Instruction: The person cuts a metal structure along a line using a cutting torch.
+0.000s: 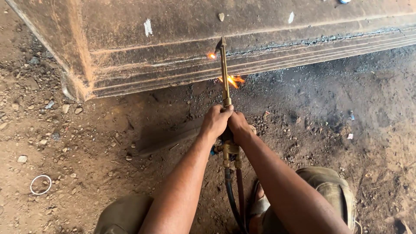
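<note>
Head view: my left hand (215, 122) and right hand (238, 125) clench the torch (224, 73).
Stiff brass, probably hot at its tip against the steel (182, 30); I grip its handle, above the hoses (234, 195).

Bare forearms — no sleeves, olive-khaki trousers (329, 186) at both knees, sandal strap (255, 195)

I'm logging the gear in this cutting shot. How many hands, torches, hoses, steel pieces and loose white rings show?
Hands: 2, left hand and right hand
Brass cutting torch: 1
Hoses: 2
Rusty steel piece: 1
White ring: 1
Total: 7
</note>
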